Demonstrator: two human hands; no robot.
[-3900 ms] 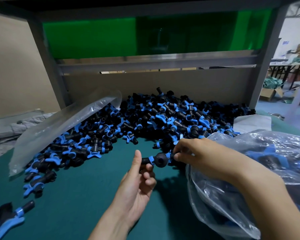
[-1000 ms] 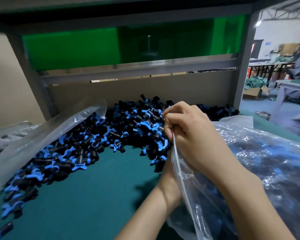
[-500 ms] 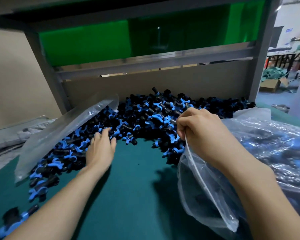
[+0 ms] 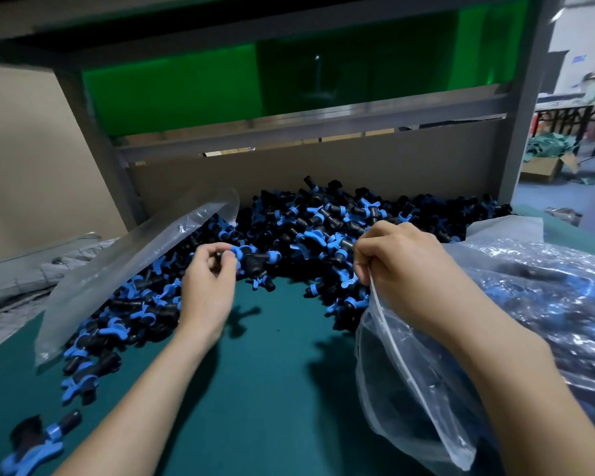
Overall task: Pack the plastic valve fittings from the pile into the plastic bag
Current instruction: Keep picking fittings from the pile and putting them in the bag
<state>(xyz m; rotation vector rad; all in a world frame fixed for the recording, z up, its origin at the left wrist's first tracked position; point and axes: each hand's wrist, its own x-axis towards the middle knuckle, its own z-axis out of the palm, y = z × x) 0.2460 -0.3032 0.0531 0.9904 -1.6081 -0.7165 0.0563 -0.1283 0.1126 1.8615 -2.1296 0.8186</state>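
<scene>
On mat point(image 4: 272, 389), L hand point(image 4: 208, 286) now pinches fitting point(image 4: 253, 261); R hand point(image 4: 402, 269) holds bag point(image 4: 409, 389).

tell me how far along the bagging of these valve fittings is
Done: dark shapes, likely fittings, show through the plastic bag, which looks only partly filled. In hand: the right hand grips the bag's rim, and the left hand pinches one valve fitting at the pile's edge. Left: most of it, since a large pile lies on the green table.

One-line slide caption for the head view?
Left hand pinches a valve fitting at the pile edge; right hand grips the plastic bag by its rim.
</scene>
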